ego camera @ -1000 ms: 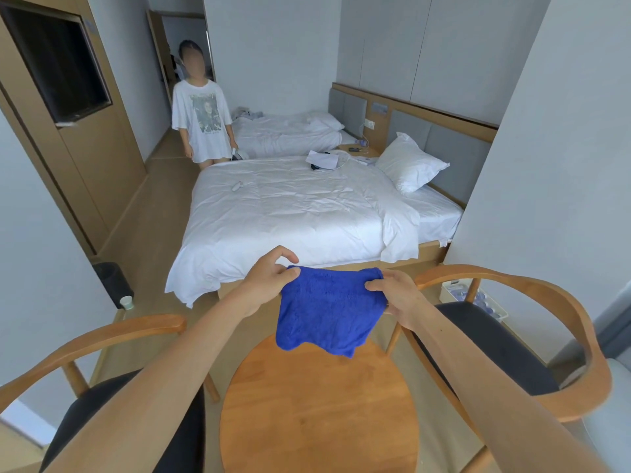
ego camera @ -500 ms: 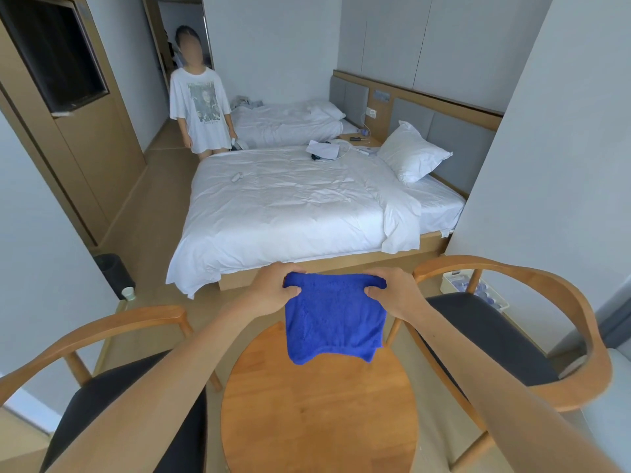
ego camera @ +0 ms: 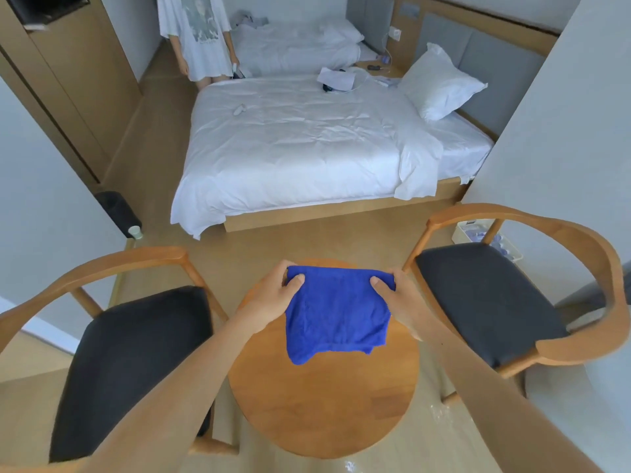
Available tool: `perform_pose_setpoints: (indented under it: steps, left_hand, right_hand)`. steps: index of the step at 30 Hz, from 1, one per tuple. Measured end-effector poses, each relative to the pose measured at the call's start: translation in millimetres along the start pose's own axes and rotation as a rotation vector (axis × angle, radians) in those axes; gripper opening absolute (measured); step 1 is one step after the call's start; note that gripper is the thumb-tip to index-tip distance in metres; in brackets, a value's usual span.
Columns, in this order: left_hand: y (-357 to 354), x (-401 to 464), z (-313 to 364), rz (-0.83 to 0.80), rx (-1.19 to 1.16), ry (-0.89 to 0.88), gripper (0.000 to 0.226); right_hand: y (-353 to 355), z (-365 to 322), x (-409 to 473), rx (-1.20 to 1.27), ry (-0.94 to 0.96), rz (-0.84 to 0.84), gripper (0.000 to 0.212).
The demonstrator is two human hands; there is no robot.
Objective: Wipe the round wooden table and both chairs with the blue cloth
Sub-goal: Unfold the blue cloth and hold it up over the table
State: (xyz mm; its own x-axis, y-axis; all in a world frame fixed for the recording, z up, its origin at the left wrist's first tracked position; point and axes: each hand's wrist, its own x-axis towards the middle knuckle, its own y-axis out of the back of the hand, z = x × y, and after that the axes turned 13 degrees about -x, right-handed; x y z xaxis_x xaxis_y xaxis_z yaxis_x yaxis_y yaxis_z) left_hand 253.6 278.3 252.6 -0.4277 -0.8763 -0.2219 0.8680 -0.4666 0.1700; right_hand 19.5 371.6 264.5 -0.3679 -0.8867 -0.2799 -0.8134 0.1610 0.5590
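Observation:
The blue cloth [ego camera: 336, 315] hangs above the round wooden table [ego camera: 324, 404], stretched between both hands. My left hand [ego camera: 273, 298] pinches its top left corner and my right hand [ego camera: 397, 302] pinches its top right corner. The cloth's lower edge droops over the table's far half; I cannot tell whether it touches the wood. A wooden armchair with a dark seat [ego camera: 136, 356] stands left of the table. A matching armchair [ego camera: 491, 298] stands on the right.
A large white bed [ego camera: 307, 148] lies beyond the table, with a second bed behind it. A person in a white shirt [ego camera: 201, 35] stands at the bed's far left corner. A black bin [ego camera: 117, 213] and a paper cup [ego camera: 135, 232] sit by the left wall.
The view has tilted down toward the table. Both hands have lowered the cloth from in front of the bed to just above the tabletop, still gripping its top corners.

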Motion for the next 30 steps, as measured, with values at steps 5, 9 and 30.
perform_pose_setpoints:
  steps: [5,9,30]
  left_hand:
    - [-17,-2,-58,0.098,-0.263,0.328,0.021]
    - [-13,-3,-103,-0.105,-0.465,0.588,0.027]
    - [-50,76,-291,-0.065,0.223,0.468,0.063]
  right_hand:
    - [-30,53,9,0.362,-0.249,-0.376,0.049]
    - [-54,93,17,0.272,-0.329,-0.391,0.051]
    - [-193,212,128,-0.366,-0.252,-0.384,0.069]
